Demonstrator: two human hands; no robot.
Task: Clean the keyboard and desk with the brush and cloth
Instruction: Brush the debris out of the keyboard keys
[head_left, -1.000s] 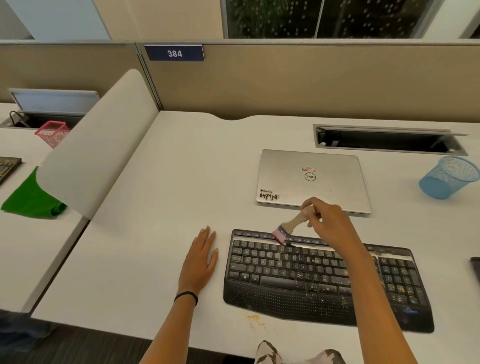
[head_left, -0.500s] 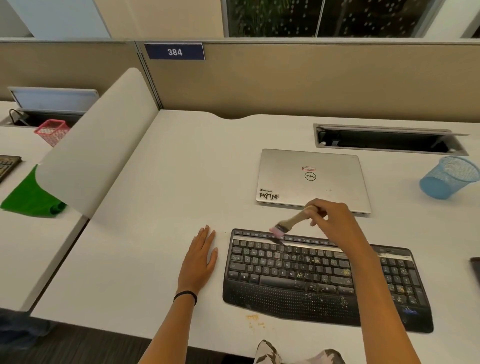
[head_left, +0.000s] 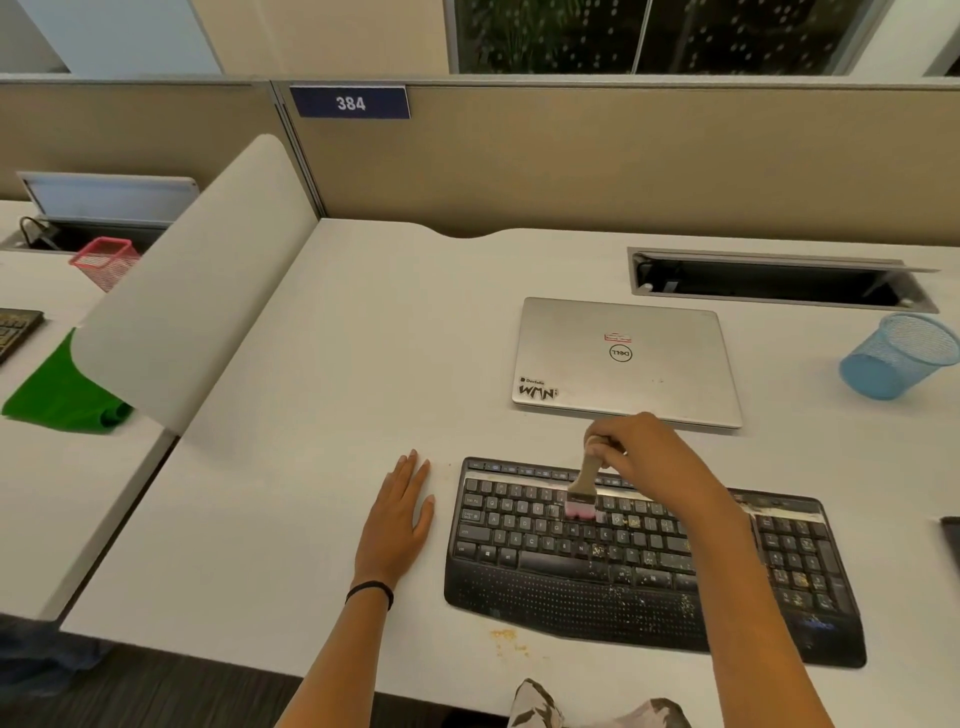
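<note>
Right hand (head_left: 641, 452): above the far edge of the keyboard (head_left: 649, 566); fingers (head_left: 605, 441) curled tight round the brush handle.
Brush (head_left: 584, 488): pale handle, pink bristles pointing down toward the near side; bristle tips touch the upper letter rows, left of centre.
Keyboard: black, with wrist rest, lying flat at the near edge of the surface (head_left: 363, 364); the right forearm crosses above it.
Debris: yellowish crumbs (head_left: 631, 522) scattered over the middle and right keys, the number pad and the wrist rest; a small patch of crumbs (head_left: 505, 635) on the surface just in front of the keyboard's near-left corner.
Left hand (head_left: 397, 525): palm down, flat on the surface just beside the keyboard's left end, not touching it; fingers straight and close together, holding nothing. Black band (head_left: 370, 590) on the wrist.
Cloth (head_left: 57, 389): green, lying on the neighbouring desk to the left, well apart from both hands; its right part is hidden behind the curved white divider (head_left: 192, 291).
Laptop (head_left: 623, 358): silver, lid shut, just beyond the keyboard.
Blue mesh basket (head_left: 896, 356): far right, tilted.
Cable slot (head_left: 779, 283): flap raised, behind the laptop to the right.
Pink mesh basket (head_left: 104, 260): neighbouring desk, partly hidden by the divider.
</note>
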